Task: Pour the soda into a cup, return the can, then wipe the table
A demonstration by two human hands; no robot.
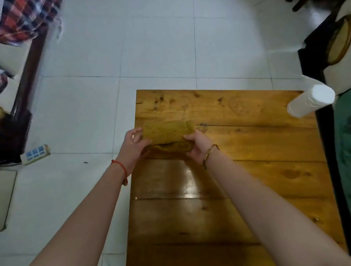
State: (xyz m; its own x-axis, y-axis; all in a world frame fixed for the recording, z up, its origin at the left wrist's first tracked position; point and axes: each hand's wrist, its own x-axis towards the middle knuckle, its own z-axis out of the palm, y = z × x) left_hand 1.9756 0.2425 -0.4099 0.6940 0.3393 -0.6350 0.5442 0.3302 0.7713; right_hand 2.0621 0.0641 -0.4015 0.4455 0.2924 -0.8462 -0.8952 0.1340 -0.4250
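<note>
1. Both hands work one thing: a mustard-yellow cloth [165, 131] with a waffle-like weave, lying on the wooden bench [262, 166] near its far left corner.
2. Left hand [133, 145] grips the cloth's left end, fingers curled round the edge. Right hand [196, 145] grips the right end, thumb and fingers pinched over the fabric. The hands are apart, one at each end, the cloth spanning between them.
3. The cloth appears folded or partly rolled: an upper textured layer sits over a darker lower fold that rests on the bench. Exact number of layers cannot be told.
4. Handling judgement: soft, limp, light. It will sag and unfold if held by one corner, so the two-end grip suits shaping it. For wiping, a folded pad under a flat palm would likely carry pressure better than a pinch. The weave looks grippy, not slippery; no fragility concern.
5. The bench top is glossy and varnished, with a bright sheen near the middle; the cloth should slide over it easily. Whether any of the sheen is wet cannot be told.
6. A white cylindrical cup [311, 100] stands at the bench's far right edge, well apart from the cloth. It looks light and easy to tip; wiping strokes should stay clear of it.
7. No soda can is in view. Judged stage: the wiping step, with the cloth being readied.
</note>
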